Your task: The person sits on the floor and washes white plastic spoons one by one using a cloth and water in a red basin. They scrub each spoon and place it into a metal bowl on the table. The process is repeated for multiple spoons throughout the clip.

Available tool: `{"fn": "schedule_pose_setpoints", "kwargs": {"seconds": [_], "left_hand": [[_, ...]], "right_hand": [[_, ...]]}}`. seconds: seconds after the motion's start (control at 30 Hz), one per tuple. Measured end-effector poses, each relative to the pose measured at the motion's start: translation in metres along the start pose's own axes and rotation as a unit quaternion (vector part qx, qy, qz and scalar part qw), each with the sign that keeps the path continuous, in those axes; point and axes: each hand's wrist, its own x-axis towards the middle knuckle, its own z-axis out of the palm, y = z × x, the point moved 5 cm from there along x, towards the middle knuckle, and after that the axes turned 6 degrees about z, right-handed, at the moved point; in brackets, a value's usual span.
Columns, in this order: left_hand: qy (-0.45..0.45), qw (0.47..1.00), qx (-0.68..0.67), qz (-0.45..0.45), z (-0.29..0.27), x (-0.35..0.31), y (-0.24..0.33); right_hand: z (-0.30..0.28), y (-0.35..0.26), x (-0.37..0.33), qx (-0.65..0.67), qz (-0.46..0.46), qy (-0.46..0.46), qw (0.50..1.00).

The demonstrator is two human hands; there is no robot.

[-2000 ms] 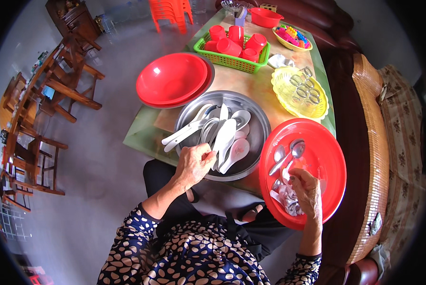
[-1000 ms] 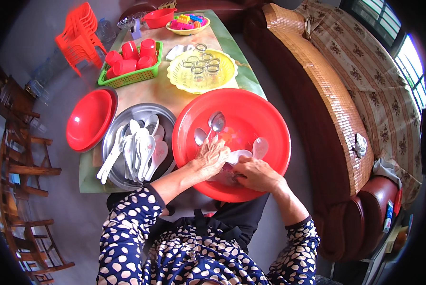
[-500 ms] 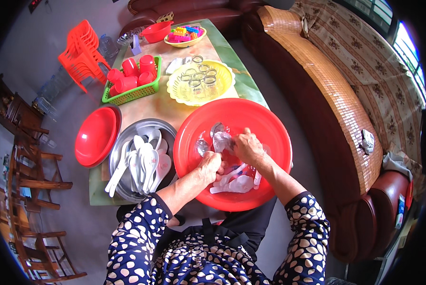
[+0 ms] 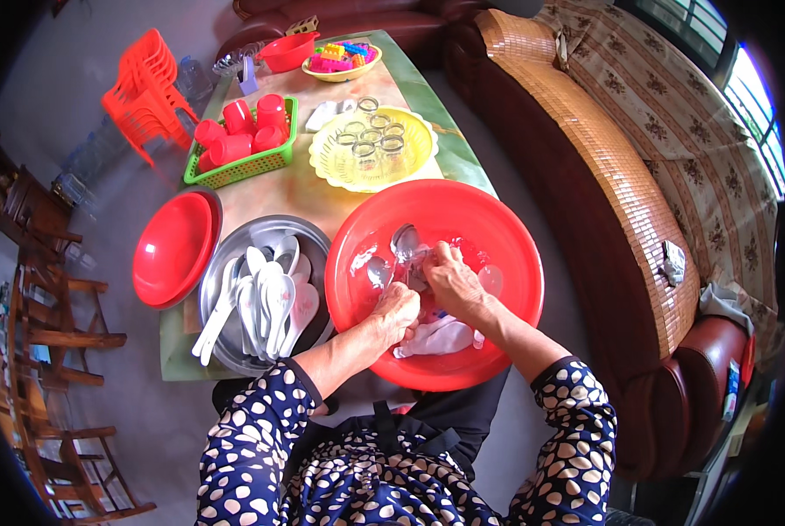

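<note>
Both hands low in the red basin: rub the bowl, steady the handle

Your left hand (image 4: 396, 309) and right hand (image 4: 454, 279) are close together over the wide, round red plastic basin (image 4: 520, 235), fingers curled inward. Something pale shows between them, probably a spoon; glare and ripples blur it, so I cannot tell what either hand is closed on.

Near your fingers, towards the far side of the basin, lie a round-bowled steel spoon (image 4: 404, 238) and a second shiny steel spoon (image 4: 378, 270). White, smooth-looking spoons (image 4: 441, 337) lie on the near side, below your hands, and a pale, rounded spoon (image 4: 491, 280) rests to the right.

If you are rubbing a spoon clean, pinch its handle firmly with one hand and work the other round the bowl, inside and out, then along the neck. Stay low over the water so drips fall inside. Mind the loose spoons beneath your wrists. The grey metal basin (image 4: 254, 232) on your left already holds a heap of white long-handled spoons (image 4: 279, 298); lay any addition gently, as they could chip.
</note>
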Motion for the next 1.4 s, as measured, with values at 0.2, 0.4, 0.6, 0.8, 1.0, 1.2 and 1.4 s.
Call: {"fn": "schedule_pose_setpoints", "kwargs": {"seconds": [0.2, 0.4, 0.6, 0.8, 1.0, 1.2, 1.4], "left_hand": [[0.013, 0.999, 0.03, 0.02, -0.005, -0.012, 0.011], [-0.064, 0.994, -0.084, -0.027, -0.008, 0.006, -0.005], [-0.076, 0.99, -0.107, -0.041, -0.004, 0.005, -0.005], [-0.063, 0.998, -0.016, -0.008, -0.004, -0.002, 0.001], [-0.082, 0.996, -0.022, -0.031, -0.003, 0.008, -0.006], [-0.082, 0.996, -0.01, 0.024, -0.005, 0.008, -0.002], [-0.071, 0.993, -0.056, 0.072, -0.006, 0.007, 0.003]], "right_hand": [[-0.015, -0.009, 0.004, 0.246, -0.105, -0.065, 0.961], [-0.03, 0.02, 0.01, 0.266, 0.127, 0.037, 0.955], [-0.006, 0.0, 0.003, 0.084, -0.017, 0.03, 0.996], [-0.012, -0.014, 0.01, -0.01, -0.025, -0.039, 0.999], [-0.013, -0.006, 0.016, 0.093, 0.013, -0.06, 0.994], [-0.007, 0.01, 0.012, 0.284, 0.012, -0.175, 0.943], [-0.028, 0.002, 0.007, 0.04, 0.103, 0.057, 0.992]]}}
